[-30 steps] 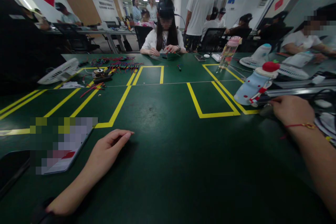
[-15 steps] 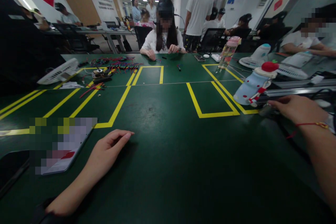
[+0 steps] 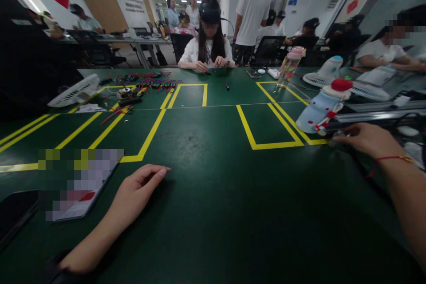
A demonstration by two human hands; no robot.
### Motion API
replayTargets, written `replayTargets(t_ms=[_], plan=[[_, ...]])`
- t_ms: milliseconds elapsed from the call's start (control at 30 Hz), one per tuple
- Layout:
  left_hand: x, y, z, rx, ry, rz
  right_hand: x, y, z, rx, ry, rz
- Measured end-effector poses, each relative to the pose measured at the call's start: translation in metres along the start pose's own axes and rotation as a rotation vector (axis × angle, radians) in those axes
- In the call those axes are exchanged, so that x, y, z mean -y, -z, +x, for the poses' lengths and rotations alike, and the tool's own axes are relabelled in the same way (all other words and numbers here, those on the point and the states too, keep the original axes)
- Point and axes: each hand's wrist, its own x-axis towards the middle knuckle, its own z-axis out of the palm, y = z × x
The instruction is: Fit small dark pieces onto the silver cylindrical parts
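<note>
white desk fan (image 3: 75, 92), coloured wire bundle (image 3: 156, 83), clear pink-capped bottle (image 3: 290, 67), phone (image 3: 87, 186), green table (image 3: 213, 213) with yellow tape.

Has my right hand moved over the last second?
Yes. The right hand has stretched flatter and slid slightly left along the table, toward the yellow tape corner, fingertips on a small dark object.

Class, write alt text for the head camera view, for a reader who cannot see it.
A person's left hand rests flat on a green table marked with yellow tape, while the right hand reaches to a small dark object beside a pale blue bottle cover at the right edge. Across the table, another person sits handling small parts near a bundle of coloured wires.
</note>
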Motion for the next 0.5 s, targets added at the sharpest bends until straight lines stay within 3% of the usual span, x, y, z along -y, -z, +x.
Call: replayTargets(t_ms=[133,233,333,433,500], plan=[[0.000,0.000,0.001,0.003,-0.004,0.003,0.012,0.003,-0.010,-0.028,0.072,0.032],[0.001,0.000,0.001,0.011,-0.007,0.000,0.034,0.012,-0.030,-0.012,0.240,0.118],[0.001,-0.001,0.001,0.017,-0.013,-0.007,0.074,0.017,-0.075,0.007,0.532,0.339],[0.001,-0.001,0.000,0.017,-0.019,-0.005,0.122,0.009,-0.138,0.011,0.941,0.667],[0.000,0.000,0.000,0.015,-0.024,0.003,0.148,-0.003,-0.179,0.131,1.155,0.752]])
